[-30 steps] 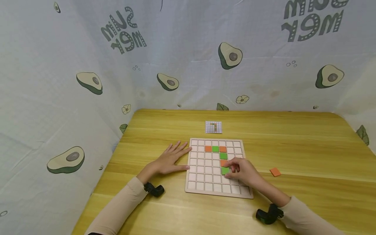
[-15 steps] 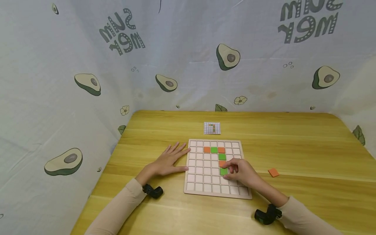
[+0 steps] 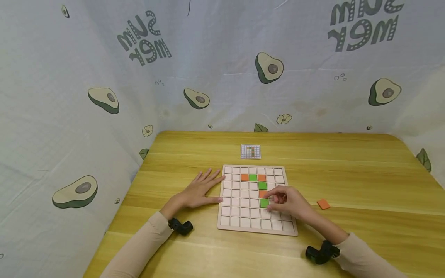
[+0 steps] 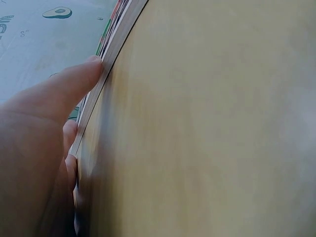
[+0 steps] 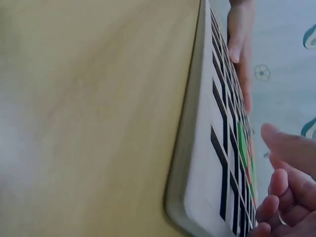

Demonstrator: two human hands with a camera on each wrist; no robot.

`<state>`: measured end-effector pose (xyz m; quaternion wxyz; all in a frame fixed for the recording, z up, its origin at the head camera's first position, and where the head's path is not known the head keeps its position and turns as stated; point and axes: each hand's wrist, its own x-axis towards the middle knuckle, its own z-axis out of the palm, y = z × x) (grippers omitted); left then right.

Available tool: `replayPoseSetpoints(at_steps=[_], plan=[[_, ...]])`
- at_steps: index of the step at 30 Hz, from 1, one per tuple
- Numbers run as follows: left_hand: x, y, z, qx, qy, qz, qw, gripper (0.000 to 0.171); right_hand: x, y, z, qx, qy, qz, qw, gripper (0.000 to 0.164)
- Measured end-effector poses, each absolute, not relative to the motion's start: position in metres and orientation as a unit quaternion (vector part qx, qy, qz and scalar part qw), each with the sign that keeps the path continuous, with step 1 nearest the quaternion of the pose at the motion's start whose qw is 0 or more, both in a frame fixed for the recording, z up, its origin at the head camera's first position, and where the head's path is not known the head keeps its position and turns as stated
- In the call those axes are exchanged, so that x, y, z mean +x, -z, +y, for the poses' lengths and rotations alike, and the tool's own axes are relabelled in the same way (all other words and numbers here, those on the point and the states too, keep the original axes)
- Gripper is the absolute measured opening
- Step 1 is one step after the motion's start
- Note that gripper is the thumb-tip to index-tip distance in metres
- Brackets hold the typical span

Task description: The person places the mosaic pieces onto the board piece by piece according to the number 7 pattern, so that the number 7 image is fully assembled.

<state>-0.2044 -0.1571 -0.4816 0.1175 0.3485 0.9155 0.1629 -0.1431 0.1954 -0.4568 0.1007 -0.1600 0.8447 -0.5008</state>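
Observation:
A pale wooden grid board (image 3: 235,221) lies on the table, with orange and green square tiles forming a 7-like shape. My left hand (image 3: 194,193) lies spread at the board's left side; its thumb (image 4: 81,81) touches the edge in the left wrist view. Just right of the lowest green tile (image 3: 264,203) is my right hand (image 3: 290,201), thumb and index finger apart, holding nothing. Above that green tile in the column sits an orange tile (image 3: 262,194). The right wrist view shows the right hand's other fingers (image 5: 279,182) loosely curled beside the board.
One loose orange tile (image 3: 323,204) lies on the wooden table (image 3: 365,170) right of the board. A small card (image 3: 250,152) printed with a coloured grid pattern lies behind the board. A pale curtain (image 3: 222,77) with avocado prints hangs at the back and left.
My right thumb and fingers have drawn slightly right, off the lowest green tile, which stays in its cell. My left hand keeps its place; the head view has shifted a little.

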Motion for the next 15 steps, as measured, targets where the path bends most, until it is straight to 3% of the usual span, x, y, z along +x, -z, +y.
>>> replayPoseSetpoints(at_steps=[15], plan=[[-0.203, 0.48, -0.157, 0.35, -0.164, 0.915, 0.116, 0.082, -0.133, 0.441, 0.251, -0.165, 0.48, 0.861, 0.018, 0.028]])
